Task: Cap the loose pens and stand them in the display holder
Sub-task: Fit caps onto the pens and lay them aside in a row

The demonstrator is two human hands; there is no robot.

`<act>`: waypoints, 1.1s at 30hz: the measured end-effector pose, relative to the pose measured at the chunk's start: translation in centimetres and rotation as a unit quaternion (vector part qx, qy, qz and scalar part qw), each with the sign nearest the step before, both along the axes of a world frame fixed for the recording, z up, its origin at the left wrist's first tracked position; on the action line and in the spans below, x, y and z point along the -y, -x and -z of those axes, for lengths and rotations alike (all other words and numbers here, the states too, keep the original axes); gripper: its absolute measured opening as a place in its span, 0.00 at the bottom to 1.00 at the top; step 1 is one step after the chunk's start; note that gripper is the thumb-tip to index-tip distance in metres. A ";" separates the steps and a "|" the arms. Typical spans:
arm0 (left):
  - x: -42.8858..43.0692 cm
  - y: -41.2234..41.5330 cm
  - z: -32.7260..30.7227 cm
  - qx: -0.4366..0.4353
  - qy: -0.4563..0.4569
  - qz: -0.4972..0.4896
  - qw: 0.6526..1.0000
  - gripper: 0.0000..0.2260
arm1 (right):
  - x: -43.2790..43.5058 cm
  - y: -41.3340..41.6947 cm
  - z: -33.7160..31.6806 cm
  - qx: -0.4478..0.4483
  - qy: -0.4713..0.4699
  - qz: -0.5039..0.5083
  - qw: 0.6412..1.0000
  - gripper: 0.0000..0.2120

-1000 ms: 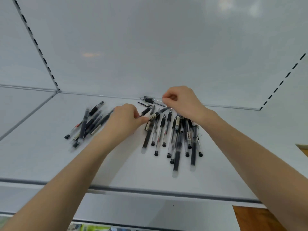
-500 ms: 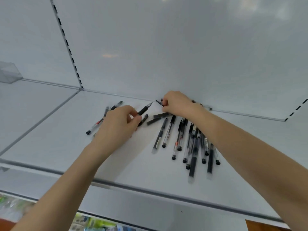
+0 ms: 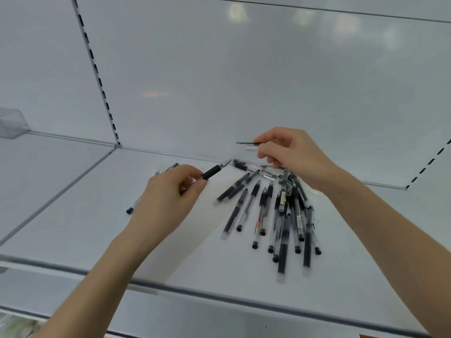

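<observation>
From the head camera: the left hand [image 3: 170, 198] is up over the white shelf [image 3: 73, 215], fingers and thumb curled around an uncapped pen [image 3: 214, 170], pinching it at the near end of its black grip. The bare tip points far and to the right. Across from it, the right hand [image 3: 292, 157] hovers above the far end of the pile, thumb and forefinger pinching a clear cap [image 3: 251, 148] with a thin dark clip, the other fingers loosely curled beneath. Cap and pen tip are near each other but apart, not joined. Below the right hand the loose pens [image 3: 280, 211] lie fanned out on the shelf, ends pointing toward the near edge, several overlapping. A couple more pens [image 3: 130, 209] peek out behind the left hand. Far off at the left edge sits a clear holder [image 3: 9, 123], well apart from both hands
</observation>
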State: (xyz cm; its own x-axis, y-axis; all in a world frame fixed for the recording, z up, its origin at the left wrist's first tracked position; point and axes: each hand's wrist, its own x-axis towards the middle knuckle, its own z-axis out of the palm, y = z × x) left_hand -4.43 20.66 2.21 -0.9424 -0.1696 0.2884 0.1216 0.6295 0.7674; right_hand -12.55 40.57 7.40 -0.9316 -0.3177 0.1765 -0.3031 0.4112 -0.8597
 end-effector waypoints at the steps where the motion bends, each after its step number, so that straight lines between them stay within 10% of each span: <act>1: -0.2 -0.2 -0.2 -0.009 -0.004 0.008 1.000 0.05 | -0.6 -0.8 -0.3 -0.004 0.007 -0.001 1.000 0.07; 20: -3.8 -1.9 -1.1 -0.069 0.019 0.115 0.991 0.06 | -2.6 -6.0 0.8 -0.030 -0.004 -0.047 0.998 0.11; 33: -1.2 0.0 1.6 -0.057 0.115 0.021 0.992 0.04 | -2.4 -3.1 3.3 0.002 0.012 -0.004 1.000 0.09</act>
State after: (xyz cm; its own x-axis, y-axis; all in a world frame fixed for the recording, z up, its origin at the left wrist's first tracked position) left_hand -4.44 21.85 0.63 -0.9063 -0.0488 0.4197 0.2288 0.7784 0.5846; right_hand -9.50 42.96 4.13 -0.9301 -0.3202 0.1801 -0.3024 0.3888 -0.8703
